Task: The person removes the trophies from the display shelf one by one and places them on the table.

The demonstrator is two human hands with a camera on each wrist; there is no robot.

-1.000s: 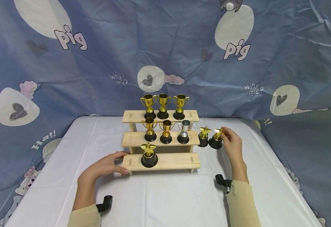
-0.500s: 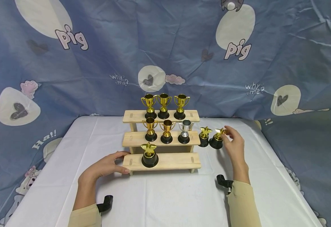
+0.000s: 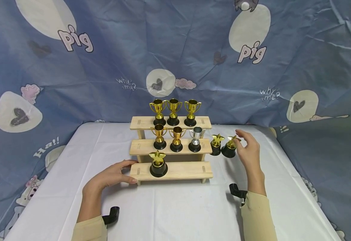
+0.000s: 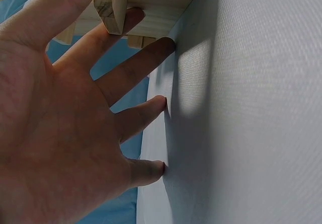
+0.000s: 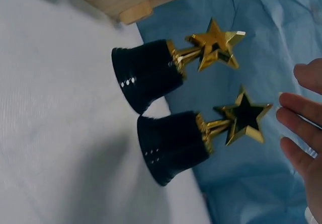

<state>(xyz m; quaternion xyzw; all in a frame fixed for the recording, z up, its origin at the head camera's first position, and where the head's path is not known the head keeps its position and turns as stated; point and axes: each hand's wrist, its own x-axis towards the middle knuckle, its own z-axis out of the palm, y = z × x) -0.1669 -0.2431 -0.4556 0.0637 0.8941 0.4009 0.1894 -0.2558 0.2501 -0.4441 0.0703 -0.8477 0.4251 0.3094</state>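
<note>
My left hand (image 3: 110,175) rests at the left end of a three-step wooden display stand (image 3: 187,170), thumb at the front corner of its lowest step. In the left wrist view its fingers are straight and spread, some fingertips against the cloth. My right hand (image 3: 249,150) is beside a gold star trophy (image 3: 229,150) on a black base. The right wrist view shows the fingers of this hand (image 5: 307,123) apart from the star, holding nothing. A second star trophy (image 3: 215,147) stands just left of it. Another star trophy (image 3: 158,165) stands on the lowest step.
Gold cups (image 3: 173,110) stand on the top step. The middle step bears two gold-coloured cups (image 3: 177,137) and a silver cup (image 3: 196,138). A white cloth (image 3: 178,211) covers the table, and a blue printed curtain (image 3: 193,40) hangs behind.
My right hand's fingers have parted from the right star trophy and lifted slightly away. That trophy stays in place. My left hand has not visibly moved.
</note>
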